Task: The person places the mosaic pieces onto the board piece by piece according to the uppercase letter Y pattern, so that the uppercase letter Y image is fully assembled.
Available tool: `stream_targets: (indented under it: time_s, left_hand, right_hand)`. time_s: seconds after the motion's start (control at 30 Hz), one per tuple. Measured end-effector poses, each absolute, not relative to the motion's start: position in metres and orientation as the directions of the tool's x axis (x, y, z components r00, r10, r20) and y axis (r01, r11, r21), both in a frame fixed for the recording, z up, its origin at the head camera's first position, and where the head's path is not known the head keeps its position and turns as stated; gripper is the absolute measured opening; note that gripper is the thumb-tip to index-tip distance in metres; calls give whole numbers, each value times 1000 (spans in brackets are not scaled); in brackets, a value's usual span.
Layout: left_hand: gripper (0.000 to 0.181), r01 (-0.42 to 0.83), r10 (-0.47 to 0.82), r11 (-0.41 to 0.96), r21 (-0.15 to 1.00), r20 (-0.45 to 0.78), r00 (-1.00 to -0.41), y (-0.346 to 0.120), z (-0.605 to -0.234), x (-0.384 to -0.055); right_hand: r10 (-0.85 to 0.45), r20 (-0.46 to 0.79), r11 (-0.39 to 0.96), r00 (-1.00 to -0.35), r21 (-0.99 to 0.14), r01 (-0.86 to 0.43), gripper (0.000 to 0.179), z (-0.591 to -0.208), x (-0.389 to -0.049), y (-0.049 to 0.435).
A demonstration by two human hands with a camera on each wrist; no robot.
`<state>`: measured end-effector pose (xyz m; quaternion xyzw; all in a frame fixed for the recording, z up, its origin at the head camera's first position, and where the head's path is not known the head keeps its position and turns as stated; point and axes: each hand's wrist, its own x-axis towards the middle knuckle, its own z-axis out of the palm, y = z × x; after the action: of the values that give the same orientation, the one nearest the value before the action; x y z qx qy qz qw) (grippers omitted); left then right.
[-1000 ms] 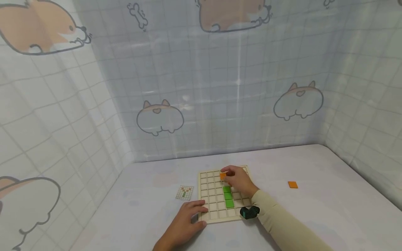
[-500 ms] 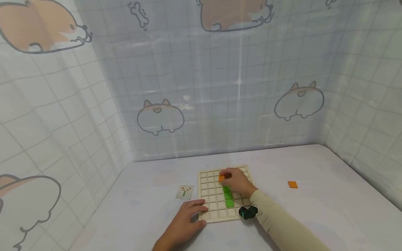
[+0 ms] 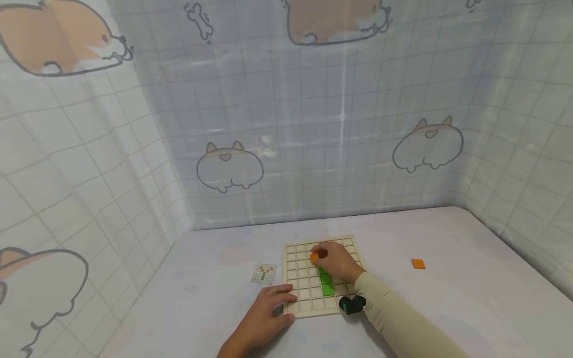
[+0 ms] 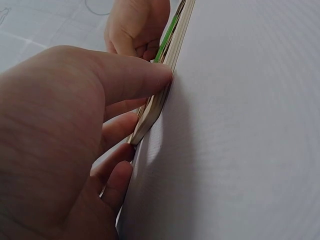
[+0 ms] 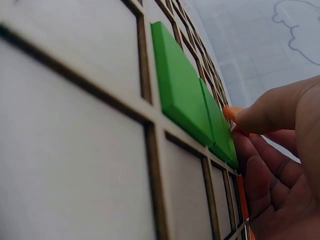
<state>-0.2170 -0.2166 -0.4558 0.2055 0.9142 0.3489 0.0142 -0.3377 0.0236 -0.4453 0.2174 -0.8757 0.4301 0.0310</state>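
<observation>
A wooden grid board lies on the table, with several green square tiles in a column of its cells. My right hand pinches an orange square tile between thumb and fingers, over the far middle of the board beyond the green column. In the right wrist view, another bit of orange shows in the board beneath the fingers, mostly hidden by them. My left hand rests at the board's near left corner, fingers spread and fairly straight on its edge; its thumb touches the near edge.
A small card printed with a coloured grid pattern lies left of the board. One loose orange tile is on the table to the right. Patterned curtain-like walls close off the back and sides.
My right hand has come slightly nearer and to the left with the orange tile, now close to the far end of the green column. The left hand stays in place.
</observation>
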Motion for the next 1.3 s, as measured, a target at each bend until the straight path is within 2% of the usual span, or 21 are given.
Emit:
stream_targets:
  time_s: [0.3, 0.57, 1.3]
  left_hand:
    - [32, 377, 389, 658, 651, 134, -911, -217, -454, -215]
    - [31, 380, 392, 656, 653, 136, -910, -217, -451, -215]
    - [32, 357, 389, 666, 655, 103, -915, -216, -452, -217]
  right_hand:
    - [-339, 233, 513, -912, -767, -386, 27, -444, -337, 23]
    - [-375, 226, 531, -899, -742, -408, 24, -443, -337, 25]
    - [-376, 210, 556, -902, -728, -401, 20, -444, -337, 26]
